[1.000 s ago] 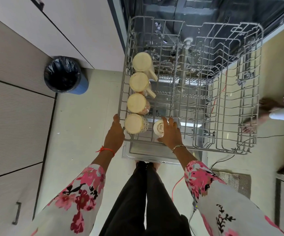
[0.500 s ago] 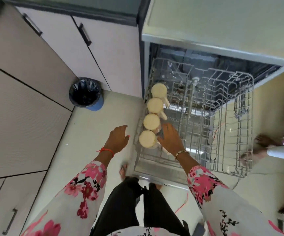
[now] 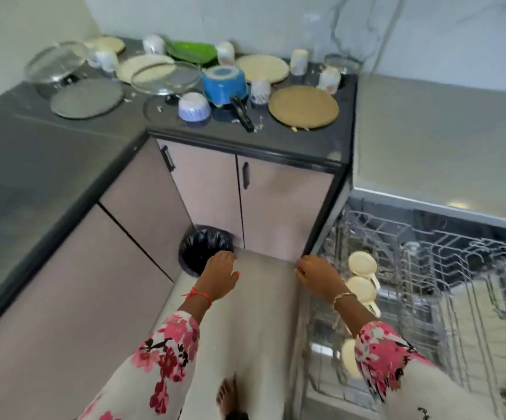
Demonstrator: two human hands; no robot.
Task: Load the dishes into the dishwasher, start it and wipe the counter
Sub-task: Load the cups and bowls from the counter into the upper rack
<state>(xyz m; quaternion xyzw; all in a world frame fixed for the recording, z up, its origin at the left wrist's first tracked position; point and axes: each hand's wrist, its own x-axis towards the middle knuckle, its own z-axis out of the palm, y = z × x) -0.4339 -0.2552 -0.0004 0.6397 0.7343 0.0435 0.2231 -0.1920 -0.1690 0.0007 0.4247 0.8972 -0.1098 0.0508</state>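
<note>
The dishwasher's wire rack [image 3: 445,286] is pulled out at the lower right, with cream mugs [image 3: 362,263] standing upside down along its left edge. My right hand [image 3: 318,275] hovers just left of the rack, fingers loosely curled, holding nothing. My left hand [image 3: 220,275] hangs relaxed and empty above the floor. On the dark counter [image 3: 276,137] lie dirty dishes: a tan plate [image 3: 303,107], a blue pot [image 3: 224,84], a white-and-blue bowl [image 3: 194,107], a green dish [image 3: 192,51], glass lids [image 3: 165,77], a grey plate [image 3: 86,98] and small cups [image 3: 259,90].
A bin with a black liner [image 3: 203,247] stands on the floor against the cabinet doors [image 3: 276,207], near my left hand. The counter runs on in an L along the left [image 3: 33,183]. The dishwasher's top [image 3: 442,140] lies to the right. My bare foot [image 3: 227,395] shows below.
My view has swung up and left from the rack to the counter. My right hand has left the small cup in the rack and moved left; my left hand has come off the rack's edge.
</note>
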